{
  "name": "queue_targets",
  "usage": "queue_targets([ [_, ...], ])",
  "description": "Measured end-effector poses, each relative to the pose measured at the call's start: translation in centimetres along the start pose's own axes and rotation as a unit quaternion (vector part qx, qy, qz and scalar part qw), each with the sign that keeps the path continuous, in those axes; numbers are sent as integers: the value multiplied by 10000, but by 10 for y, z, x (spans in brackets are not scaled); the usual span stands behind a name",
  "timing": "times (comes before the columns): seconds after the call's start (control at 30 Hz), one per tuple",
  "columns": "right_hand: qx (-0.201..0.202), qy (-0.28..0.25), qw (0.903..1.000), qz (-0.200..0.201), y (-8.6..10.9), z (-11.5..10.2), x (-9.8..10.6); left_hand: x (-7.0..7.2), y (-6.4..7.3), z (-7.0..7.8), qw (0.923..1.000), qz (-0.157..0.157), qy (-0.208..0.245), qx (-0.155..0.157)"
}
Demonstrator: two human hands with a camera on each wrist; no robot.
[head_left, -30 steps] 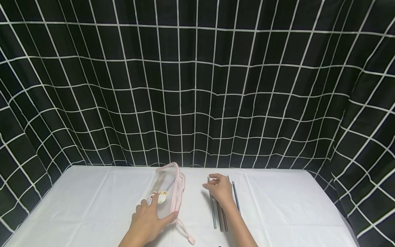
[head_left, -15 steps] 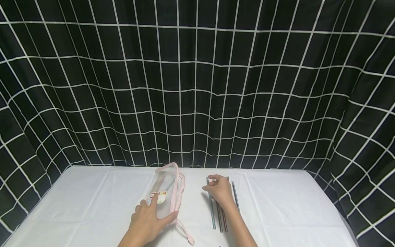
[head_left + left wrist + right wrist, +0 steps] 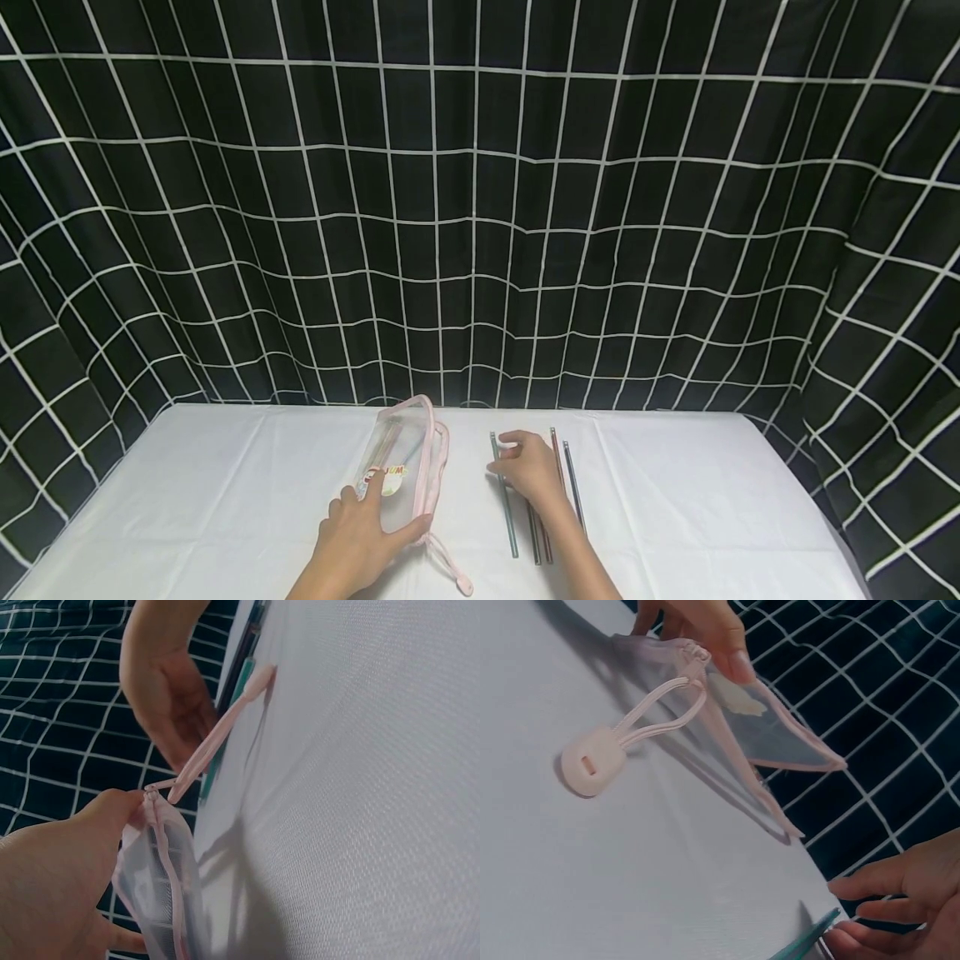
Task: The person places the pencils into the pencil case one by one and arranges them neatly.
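Observation:
A see-through mesh pencil case (image 3: 403,500) with pink edging stands tilted on the table, and pencils show through its side. My left hand (image 3: 356,533) grips it, thumb at the zip end of the opening, index finger by the printed label. The zip's pink pull (image 3: 592,761) hangs out onto the cloth. To the right, my right hand (image 3: 531,471) has thumb and fingers around the far part of a slim green pencil (image 3: 510,525). Under and beside that hand lie a dark pencil (image 3: 535,537), a reddish pencil (image 3: 554,442) and a dark blue pencil (image 3: 573,483).
A white cloth (image 3: 690,500) covers the table. Behind and at both sides hangs a black curtain (image 3: 480,250) with a white grid, close to the table's far edge.
My right hand has shifted slightly left and nearer, and the green pencil's far end has moved left, away from the other pencils. My left hand and the case have stayed nearly still.

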State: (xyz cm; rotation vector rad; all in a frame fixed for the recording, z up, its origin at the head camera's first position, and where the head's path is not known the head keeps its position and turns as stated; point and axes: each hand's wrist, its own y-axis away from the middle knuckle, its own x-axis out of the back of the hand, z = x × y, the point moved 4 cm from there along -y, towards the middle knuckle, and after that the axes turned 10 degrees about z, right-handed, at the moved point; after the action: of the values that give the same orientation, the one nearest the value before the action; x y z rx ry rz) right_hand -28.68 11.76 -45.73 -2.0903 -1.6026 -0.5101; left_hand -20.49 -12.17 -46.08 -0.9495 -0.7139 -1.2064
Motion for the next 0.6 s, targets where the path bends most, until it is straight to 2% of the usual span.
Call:
queue_targets([
  [0.23, 66, 34, 9999, -73, 3, 0, -8, 0, 0, 0, 10000, 31, -1, -5],
  [0.6, 399, 340, 9986, -46, 6, 2, -16, 1, 0, 0, 10000, 45, -13, -26],
])
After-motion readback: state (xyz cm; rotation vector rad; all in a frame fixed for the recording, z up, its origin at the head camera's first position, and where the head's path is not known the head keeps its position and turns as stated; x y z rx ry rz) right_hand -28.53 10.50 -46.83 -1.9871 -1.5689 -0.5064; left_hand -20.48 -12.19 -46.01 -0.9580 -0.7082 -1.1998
